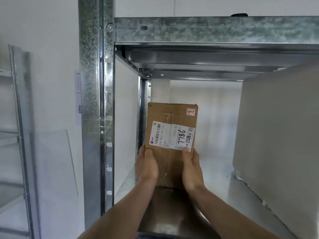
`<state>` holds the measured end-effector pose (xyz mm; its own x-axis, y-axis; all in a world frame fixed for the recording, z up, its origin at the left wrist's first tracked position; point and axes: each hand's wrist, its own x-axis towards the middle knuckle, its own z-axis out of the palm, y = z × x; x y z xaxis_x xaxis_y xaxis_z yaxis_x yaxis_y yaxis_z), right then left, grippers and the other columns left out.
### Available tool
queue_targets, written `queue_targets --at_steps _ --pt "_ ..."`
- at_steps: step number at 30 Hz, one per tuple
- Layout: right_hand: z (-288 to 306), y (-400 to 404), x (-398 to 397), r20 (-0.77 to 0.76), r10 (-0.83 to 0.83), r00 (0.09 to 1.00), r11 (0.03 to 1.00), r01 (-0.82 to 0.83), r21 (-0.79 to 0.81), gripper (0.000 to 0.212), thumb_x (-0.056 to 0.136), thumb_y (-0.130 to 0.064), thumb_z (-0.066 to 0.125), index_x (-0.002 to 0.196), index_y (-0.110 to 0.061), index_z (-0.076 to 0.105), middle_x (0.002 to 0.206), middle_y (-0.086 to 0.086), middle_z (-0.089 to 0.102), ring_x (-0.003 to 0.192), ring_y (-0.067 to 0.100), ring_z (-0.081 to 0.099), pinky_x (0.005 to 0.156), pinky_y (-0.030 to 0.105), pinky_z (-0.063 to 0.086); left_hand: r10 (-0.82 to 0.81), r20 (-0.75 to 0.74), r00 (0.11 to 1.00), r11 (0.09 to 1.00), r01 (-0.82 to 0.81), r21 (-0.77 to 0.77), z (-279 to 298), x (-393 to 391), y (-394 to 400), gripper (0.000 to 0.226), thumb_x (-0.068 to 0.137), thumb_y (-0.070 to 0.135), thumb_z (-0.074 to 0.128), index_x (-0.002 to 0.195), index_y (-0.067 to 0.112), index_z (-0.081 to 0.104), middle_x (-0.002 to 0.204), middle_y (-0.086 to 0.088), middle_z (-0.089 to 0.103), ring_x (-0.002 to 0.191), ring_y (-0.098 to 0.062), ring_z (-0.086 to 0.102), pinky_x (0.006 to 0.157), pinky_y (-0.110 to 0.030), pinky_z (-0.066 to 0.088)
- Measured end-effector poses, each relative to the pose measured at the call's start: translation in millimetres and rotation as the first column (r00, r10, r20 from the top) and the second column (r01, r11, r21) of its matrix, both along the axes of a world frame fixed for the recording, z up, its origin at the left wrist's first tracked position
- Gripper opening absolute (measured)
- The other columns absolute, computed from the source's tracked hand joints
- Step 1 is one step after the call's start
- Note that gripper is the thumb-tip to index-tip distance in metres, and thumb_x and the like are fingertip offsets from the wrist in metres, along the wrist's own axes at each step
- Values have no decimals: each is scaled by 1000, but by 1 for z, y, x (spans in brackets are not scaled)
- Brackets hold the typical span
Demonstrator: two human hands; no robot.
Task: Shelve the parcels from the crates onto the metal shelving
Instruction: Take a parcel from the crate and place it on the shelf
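Observation:
A brown cardboard parcel [170, 118] with a white shipping label marked 7786 stands on end inside the metal shelving [215, 30], at the left of the shelf board [215, 171] near the rear post. My left hand [146, 166] grips its lower left edge, thumb on the front face. My right hand [191, 168] grips the lower right edge, thumb on the label. The parcel's bottom edge is hidden behind my hands, so I cannot tell whether it rests on the board.
A large grey-white box [279, 135] fills the right side of the same shelf. The galvanised front upright [96, 100] stands at left. Another shelf frame [19, 118] and a clear sheet [55, 161] lean at the far left wall.

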<state>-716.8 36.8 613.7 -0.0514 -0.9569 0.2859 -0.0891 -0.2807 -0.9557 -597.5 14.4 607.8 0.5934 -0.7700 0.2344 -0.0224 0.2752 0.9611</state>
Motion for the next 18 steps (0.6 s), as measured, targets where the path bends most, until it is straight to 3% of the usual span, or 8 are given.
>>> queue_targets --at_steps 10,18 --pt "-3 -14 6 17 -26 1000 1000 26 4 57 100 -64 28 152 -41 23 157 -10 39 145 23 36 118 43 27 80 -16 997 996 -79 33 -2 -4 -19 28 102 28 32 113 29 59 113 1 64 107 -25 58 101 -53 46" --pt "-4 -18 5 28 -11 1000 1000 11 3 60 99 -65 29 154 -41 23 157 -12 38 146 20 35 119 43 26 101 -12 995 993 -101 60 -2 -5 -20 25 101 31 31 111 32 54 115 2 61 109 -26 56 102 -55 45"
